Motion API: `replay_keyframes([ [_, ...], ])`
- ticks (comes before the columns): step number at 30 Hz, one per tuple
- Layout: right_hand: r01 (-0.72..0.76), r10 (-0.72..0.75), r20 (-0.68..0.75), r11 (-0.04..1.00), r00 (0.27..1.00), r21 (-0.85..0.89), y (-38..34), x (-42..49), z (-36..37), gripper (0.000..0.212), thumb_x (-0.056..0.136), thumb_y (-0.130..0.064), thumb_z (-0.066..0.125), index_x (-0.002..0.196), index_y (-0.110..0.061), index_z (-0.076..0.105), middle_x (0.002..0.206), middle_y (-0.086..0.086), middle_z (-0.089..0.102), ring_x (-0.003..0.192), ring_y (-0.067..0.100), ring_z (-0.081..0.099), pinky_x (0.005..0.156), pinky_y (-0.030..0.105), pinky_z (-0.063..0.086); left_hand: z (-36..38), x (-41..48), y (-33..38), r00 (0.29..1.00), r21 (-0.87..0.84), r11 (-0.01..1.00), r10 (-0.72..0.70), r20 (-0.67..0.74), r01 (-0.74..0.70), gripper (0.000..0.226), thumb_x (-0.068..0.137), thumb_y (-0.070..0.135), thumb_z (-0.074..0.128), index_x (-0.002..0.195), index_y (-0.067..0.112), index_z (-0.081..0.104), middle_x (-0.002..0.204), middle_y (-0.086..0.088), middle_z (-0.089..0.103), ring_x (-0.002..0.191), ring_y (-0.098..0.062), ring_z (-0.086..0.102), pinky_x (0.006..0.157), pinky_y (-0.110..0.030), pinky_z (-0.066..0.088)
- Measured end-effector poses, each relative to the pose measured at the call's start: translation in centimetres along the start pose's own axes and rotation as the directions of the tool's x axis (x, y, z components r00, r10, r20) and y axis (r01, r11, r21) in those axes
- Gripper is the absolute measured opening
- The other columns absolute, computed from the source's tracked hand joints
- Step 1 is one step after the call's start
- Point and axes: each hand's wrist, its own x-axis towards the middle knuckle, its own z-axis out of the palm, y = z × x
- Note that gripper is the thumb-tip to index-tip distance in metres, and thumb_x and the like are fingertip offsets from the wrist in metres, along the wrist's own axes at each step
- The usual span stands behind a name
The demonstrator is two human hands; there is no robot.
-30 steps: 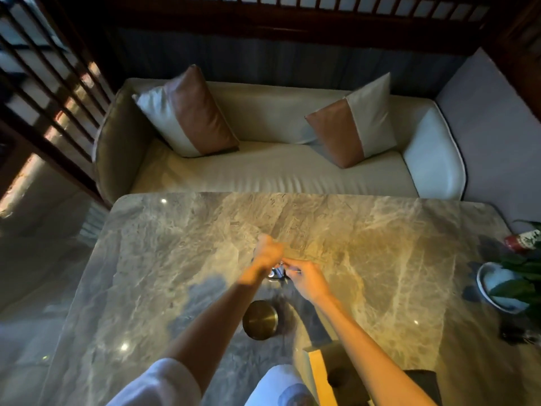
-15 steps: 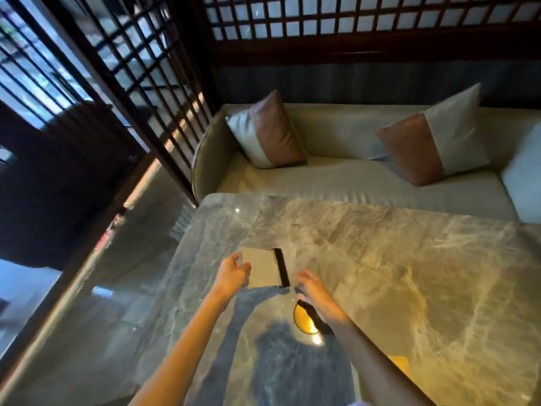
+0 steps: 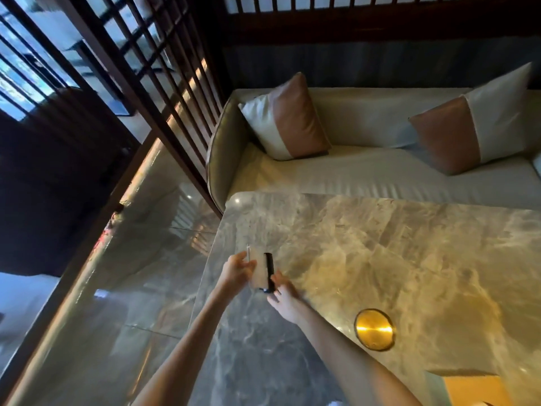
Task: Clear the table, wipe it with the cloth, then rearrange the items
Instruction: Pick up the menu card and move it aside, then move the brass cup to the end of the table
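At the lower right of the frame a yellow-topped box (image 3: 480,389) sits on the marble table (image 3: 395,259), and just above it a round brass dish (image 3: 374,329). At centre left, by the table's left edge, both hands meet on a flat card stand with a black base strip (image 3: 262,271): the left hand (image 3: 235,271) pinches its pale edge, while the right hand (image 3: 285,297) has its fingertips against the black strip. No cloth shows. The rest of the table looks bare and glossy, so this is probably the rearranging stage, with more items likely left to place. Beyond it stand a sofa (image 3: 366,174) and two cushions.
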Motion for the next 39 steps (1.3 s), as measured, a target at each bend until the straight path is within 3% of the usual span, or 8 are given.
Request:
replay_keyframes([
  [9, -0.060, 0.062, 0.033, 0.996, 0.998, -0.073, -0.5, 1.2, 0.8, 0.038, 0.102, -0.034, 0.036, 0.138, -0.026, 0.046, 0.152, -0.002, 0.041, 0.144, 0.020, 0.033, 0.116, 0.041, 0.028, 0.5, 3.1, -0.2, 0.992, 0.157, 0.984, 0.071, 0.103, -0.087, 0.022, 0.087, 0.025, 0.058, 0.086, 0.004, 0.063, 0.067, -0.013, 0.063, 0.066, -0.029, 0.062, 0.073, -0.051, 0.054],
  [15, 0.025, -0.040, -0.078, 0.982, 0.996, -0.186, -1.7, -2.5, -7.4, 0.042, 0.103, -0.039, 0.038, 0.130, -0.010, 0.053, 0.126, 0.011, 0.058, 0.115, 0.028, 0.060, 0.094, 0.036, 0.050, 3.1, 2.3, 2.0, 0.998, 0.259, 0.964, -0.057, -0.038, 0.065, 0.056, 0.083, 0.036, 0.050, 0.134, 0.015, 0.041, 0.121, -0.019, 0.062, 0.110, -0.039, 0.059, 0.096, -0.049, 0.050],
  [18, 0.141, -0.264, -0.309, 0.919, 0.914, -0.368, -1.9, -4.8, -15.2, 0.058, 0.089, -0.056, 0.057, 0.115, -0.003, 0.062, 0.103, 0.014, 0.065, 0.078, 0.016, 0.062, 0.065, 0.021, 0.049, 6.2, -0.1, 3.3, 0.922, 0.495, 0.864, 0.264, -0.283, -0.096, 0.057, 0.084, 0.022, 0.055, 0.138, 0.012, 0.039, 0.135, -0.014, 0.054, 0.127, -0.035, 0.047, 0.106, -0.047, 0.038],
  [20, 0.122, -0.409, -0.445, 0.830, 0.796, -0.545, -1.8, -5.8, -20.6, 0.075, 0.081, -0.067, 0.056, 0.107, 0.003, 0.069, 0.100, 0.014, 0.069, 0.087, 0.024, 0.066, 0.074, 0.029, 0.050, 10.0, -1.8, 4.3, 0.867, 0.562, 0.794, 0.431, -0.250, -0.233, 0.044, 0.079, 0.010, 0.058, 0.123, 0.009, 0.055, 0.121, -0.015, 0.062, 0.114, -0.037, 0.054, 0.095, -0.044, 0.044],
  [24, -0.073, -0.429, -0.494, 0.694, 0.756, -0.716, -2.0, -8.8, -27.4, 0.037, 0.091, -0.005, 0.048, 0.124, -0.007, 0.065, 0.123, 0.010, 0.067, 0.118, 0.029, 0.061, 0.095, 0.029, 0.046, 19.6, -3.6, 3.4, 0.995, 0.401, 0.911, 0.086, 0.053, -0.100, 0.030, 0.087, 0.009, 0.043, 0.108, 0.013, 0.064, 0.107, -0.013, 0.069, 0.100, -0.033, 0.064, 0.077, -0.034, 0.049],
  [29, -0.014, -0.291, -0.395, 0.790, 0.871, -0.613, 0.9, -9.5, -30.2, 0.032, 0.087, -0.008, 0.055, 0.117, -0.017, 0.062, 0.111, 0.001, 0.067, 0.103, 0.017, 0.063, 0.071, 0.012, 0.053, 27.9, -4.6, -0.3, 0.901, 0.325, 0.929, -0.286, 0.325, 0.177, 0.041, 0.092, 0.016, 0.045, 0.132, 0.007, 0.049, 0.125, -0.016, 0.060, 0.095, -0.025, 0.060, 0.067, -0.029, 0.047],
  [33, -0.081, -0.134, -0.387, 0.866, 0.912, -0.493, 2.7, -9.6, -30.1, 0.047, 0.087, -0.013, 0.053, 0.131, -0.027, 0.051, 0.118, 0.005, 0.063, 0.090, 0.013, 0.061, 0.063, 0.021, 0.051, 30.2, -5.4, -1.2, 0.877, 0.267, 0.940, -0.304, 0.372, 0.213, 0.042, 0.083, 0.009, 0.046, 0.123, 0.011, 0.058, 0.098, -0.009, 0.065, 0.073, -0.019, 0.056, 0.049, -0.023, 0.040],
  [39, -0.086, -0.130, -0.399, 0.873, 0.908, -0.480, 4.1, -9.1, -29.0, 0.046, 0.086, -0.017, 0.051, 0.130, -0.029, 0.053, 0.110, 0.004, 0.063, 0.087, 0.013, 0.057, 0.065, 0.021, 0.047, 30.0, -5.6, -2.1, 0.866, 0.151, 0.954, -0.299, 0.401, 0.259, 0.056, 0.056, 0.009, 0.042, 0.108, 0.004, 0.065, 0.063, 0.001, 0.048, 0.059, -0.016, 0.046, 0.055, -0.026, 0.036],
])
